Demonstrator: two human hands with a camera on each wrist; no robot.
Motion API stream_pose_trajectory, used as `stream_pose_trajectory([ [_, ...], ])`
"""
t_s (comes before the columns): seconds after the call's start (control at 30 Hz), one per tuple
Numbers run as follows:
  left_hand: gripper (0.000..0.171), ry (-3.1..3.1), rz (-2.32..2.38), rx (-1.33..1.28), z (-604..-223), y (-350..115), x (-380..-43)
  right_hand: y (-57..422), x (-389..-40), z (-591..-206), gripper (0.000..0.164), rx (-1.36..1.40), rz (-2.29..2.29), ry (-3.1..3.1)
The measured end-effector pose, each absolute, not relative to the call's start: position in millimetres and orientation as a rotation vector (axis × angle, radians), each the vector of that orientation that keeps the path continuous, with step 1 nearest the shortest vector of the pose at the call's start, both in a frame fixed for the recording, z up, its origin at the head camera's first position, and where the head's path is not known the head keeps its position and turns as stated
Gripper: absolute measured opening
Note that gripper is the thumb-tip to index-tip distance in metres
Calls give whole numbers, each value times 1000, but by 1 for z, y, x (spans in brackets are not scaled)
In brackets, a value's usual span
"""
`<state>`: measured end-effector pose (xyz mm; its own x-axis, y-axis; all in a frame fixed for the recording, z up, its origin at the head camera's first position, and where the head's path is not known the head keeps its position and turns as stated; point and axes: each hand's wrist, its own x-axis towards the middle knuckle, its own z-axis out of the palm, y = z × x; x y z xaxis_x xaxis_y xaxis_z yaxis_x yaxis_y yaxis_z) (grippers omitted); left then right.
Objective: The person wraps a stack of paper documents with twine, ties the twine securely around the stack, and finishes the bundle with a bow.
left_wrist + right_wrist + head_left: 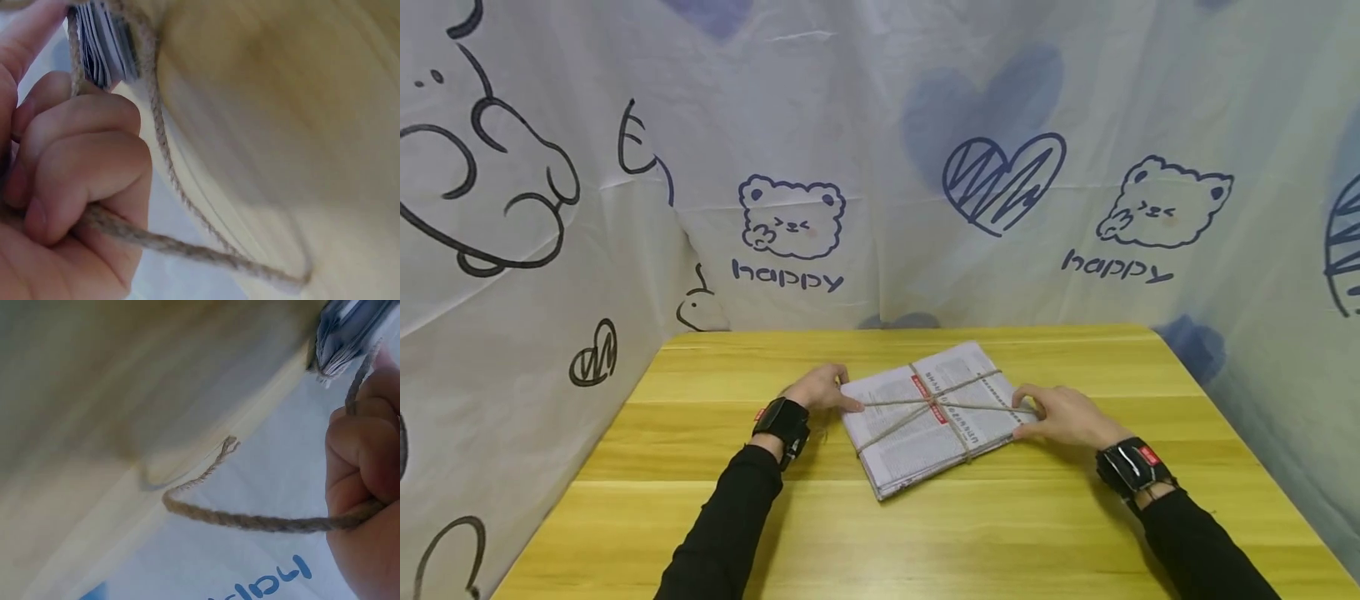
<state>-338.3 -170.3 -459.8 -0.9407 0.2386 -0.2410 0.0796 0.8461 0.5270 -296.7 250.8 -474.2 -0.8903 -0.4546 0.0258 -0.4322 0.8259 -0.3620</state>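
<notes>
A flat stack of folded newspapers (898, 450) lies slanted on the table, bound crosswise with brown twine that meets in a knot (934, 401) near the middle. At the stack's left edge, my left hand (818, 388) grips one end of the twine; the left wrist view has its fingers curled round the cord (187, 250), with a length looping onto the wood. My right hand (1066, 417), at the right edge, grips the other end. From that fist the loose tail (275, 524) trails to a frayed tip. Both strands run nearly straight from the knot to the hands.
The yellow wood-grain table (880, 550) extends around the stack. A white curtain (880, 167) printed with bears and hearts hangs behind and along both sides. Black bands (782, 429) are strapped on both wrists, below black sleeves.
</notes>
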Motion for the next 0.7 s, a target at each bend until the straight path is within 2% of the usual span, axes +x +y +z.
stream_pose_trajectory([
  [0.17, 36, 2700, 733, 251, -458, -171, -330, 252, -305, -474, 29, -742, -551, 2989],
  [0.37, 41, 2614, 754, 382, -454, -169, -310, 252, -314, -476, 20, -757, -461, 3080],
  [0.53, 45, 2508, 752, 597, -455, -165, -288, 247, -324, -475, 24, -676, -454, 3052],
  [0.7, 43, 2402, 739, 682, -456, -156, -270, 236, -337, -469, 27, -571, -543, 2996],
])
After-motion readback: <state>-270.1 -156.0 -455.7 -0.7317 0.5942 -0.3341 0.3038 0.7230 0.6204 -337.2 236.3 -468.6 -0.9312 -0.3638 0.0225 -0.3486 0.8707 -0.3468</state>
